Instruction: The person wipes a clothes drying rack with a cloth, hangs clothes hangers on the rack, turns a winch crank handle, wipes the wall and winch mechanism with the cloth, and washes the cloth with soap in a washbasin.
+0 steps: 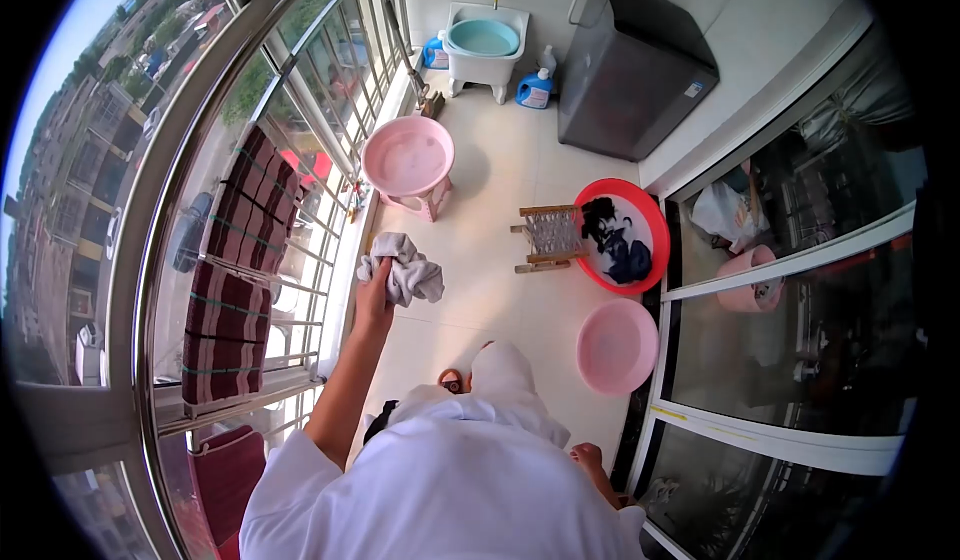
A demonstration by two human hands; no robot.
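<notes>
A crumpled light grey cloth (408, 270) is gripped in my left hand (376, 292), held out in front of me near the window side. My right hand (588, 457) hangs low beside my body at the right, its fingers curled and partly hidden, so what it may hold does not show. The nearest thing ahead of it is an empty-looking pink basin (617, 346) on the floor. Beyond my left hand stands another pink basin (408, 156) on a pink stool (430, 203).
A red basin (655, 222) with dark clothes stands by a small folding stool (548, 238). Further back are a sink (487, 68) with a teal basin, blue bottles (534, 90) and a dark washing machine (632, 75). Striped cloths (228, 330) hang on the left railing.
</notes>
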